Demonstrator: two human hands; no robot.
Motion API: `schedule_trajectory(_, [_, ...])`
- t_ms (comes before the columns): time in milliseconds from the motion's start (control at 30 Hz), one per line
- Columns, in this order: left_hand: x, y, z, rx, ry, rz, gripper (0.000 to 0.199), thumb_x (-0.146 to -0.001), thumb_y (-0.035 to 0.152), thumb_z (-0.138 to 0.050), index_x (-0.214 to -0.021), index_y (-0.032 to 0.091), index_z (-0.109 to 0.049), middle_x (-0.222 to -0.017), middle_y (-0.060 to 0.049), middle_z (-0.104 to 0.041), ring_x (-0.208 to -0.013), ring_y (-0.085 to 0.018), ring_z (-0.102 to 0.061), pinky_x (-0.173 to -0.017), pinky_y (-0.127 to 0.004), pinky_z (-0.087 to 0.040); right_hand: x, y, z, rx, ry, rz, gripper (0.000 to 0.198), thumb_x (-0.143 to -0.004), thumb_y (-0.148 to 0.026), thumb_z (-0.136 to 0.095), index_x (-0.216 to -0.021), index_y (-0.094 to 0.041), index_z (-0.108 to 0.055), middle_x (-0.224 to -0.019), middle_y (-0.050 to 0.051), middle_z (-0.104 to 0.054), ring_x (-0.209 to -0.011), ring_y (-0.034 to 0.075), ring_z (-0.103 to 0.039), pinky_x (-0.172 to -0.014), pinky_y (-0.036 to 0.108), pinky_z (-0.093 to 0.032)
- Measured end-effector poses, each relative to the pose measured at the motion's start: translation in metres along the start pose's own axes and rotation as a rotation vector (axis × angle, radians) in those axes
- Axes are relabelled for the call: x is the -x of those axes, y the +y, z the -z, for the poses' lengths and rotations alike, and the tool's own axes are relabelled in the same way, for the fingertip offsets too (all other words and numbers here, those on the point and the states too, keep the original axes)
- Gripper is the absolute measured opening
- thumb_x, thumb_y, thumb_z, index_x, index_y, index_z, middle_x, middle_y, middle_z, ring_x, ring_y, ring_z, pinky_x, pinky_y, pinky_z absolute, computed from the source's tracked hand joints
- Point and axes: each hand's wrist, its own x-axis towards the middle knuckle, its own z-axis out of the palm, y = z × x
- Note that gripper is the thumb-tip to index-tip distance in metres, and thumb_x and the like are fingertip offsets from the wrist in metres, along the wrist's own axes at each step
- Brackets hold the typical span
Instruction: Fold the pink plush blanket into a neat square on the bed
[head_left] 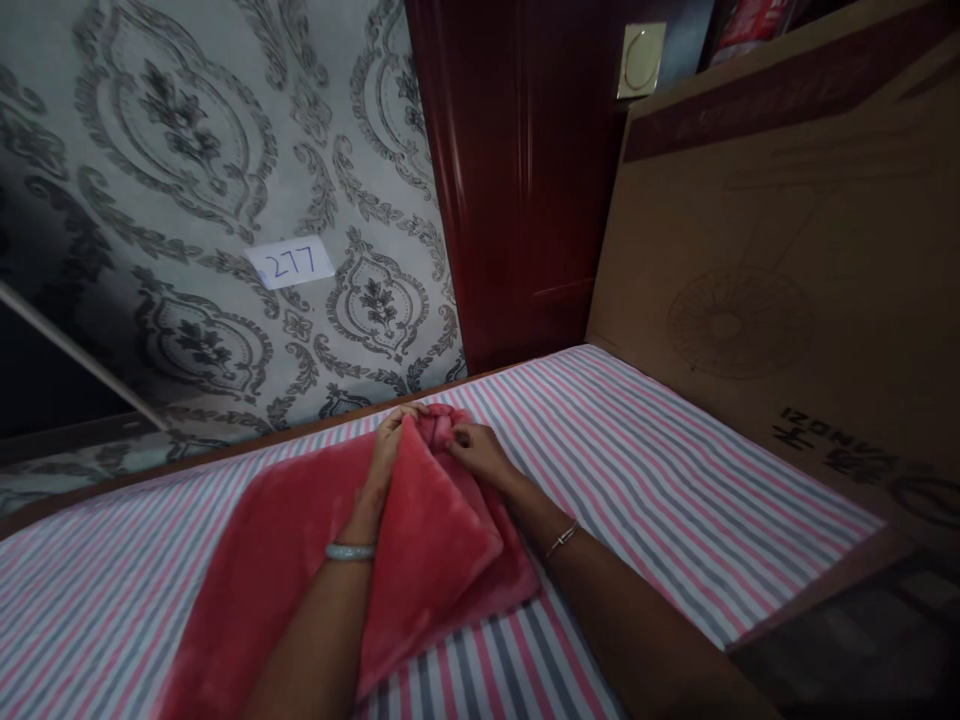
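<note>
A red plush cloth (435, 530), perhaps a blanket or a cover, lies partly folded on the striped sheet (637, 480). My left hand (394, 430) grips its far edge, fingers bent over the fabric. Just to the right, my right hand (476, 450) pinches the folded part near the same edge, thumb and fingers together. Between the two hands the cloth is gathered and slightly raised, with a paler pink inner side showing. A pale bangle sits on my left wrist and a thin bracelet on my right. The cloth's near left part runs out of view.
Patterned wallpaper with a paper label (291, 262) reading 277 rises behind the striped surface. A dark red door panel (517, 180) stands at the back. On the right, a large cardboard box (787, 250) borders the sheet. A dark panel (52, 370) is at the left.
</note>
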Motion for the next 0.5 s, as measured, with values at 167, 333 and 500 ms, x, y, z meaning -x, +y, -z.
schedule_trajectory(167, [0.005, 0.011, -0.009, -0.153, -0.164, -0.043, 0.005, -0.072, 0.022, -0.056, -0.068, 0.019, -0.059, -0.092, -0.005, -0.069, -0.09, -0.02, -0.062, -0.093, -0.036, -0.048, 0.002, 0.005, 0.012, -0.198, -0.241, -0.116, 0.037, -0.075, -0.033, -0.065, -0.049, -0.021, -0.043, -0.045, -0.008, -0.035, -0.046, 0.008, -0.031, -0.046, 0.024, -0.021])
schedule_trajectory(333, [0.01, 0.008, -0.009, -0.401, -0.433, -0.138, 0.041, -0.066, 0.009, -0.046, -0.1, 0.02, -0.066, -0.112, -0.006, -0.071, -0.11, -0.022, -0.062, -0.104, -0.042, -0.046, 0.006, 0.006, 0.016, -0.617, -0.412, -0.237, 0.024, -0.076, -0.033, -0.062, -0.061, -0.02, -0.048, -0.048, -0.009, -0.041, -0.042, 0.006, -0.032, -0.044, 0.021, -0.025])
schedule_trajectory(500, [0.011, 0.0, -0.005, -0.665, -0.602, -0.119, 0.058, -0.066, 0.004, -0.045, -0.117, 0.022, -0.066, -0.122, -0.006, -0.07, -0.116, -0.024, -0.061, -0.107, -0.045, -0.044, 0.006, 0.012, 0.018, -0.686, -0.502, -0.261, 0.018, -0.073, -0.033, -0.064, -0.068, -0.017, -0.056, -0.049, -0.008, -0.045, -0.039, 0.005, -0.036, -0.042, 0.019, -0.028])
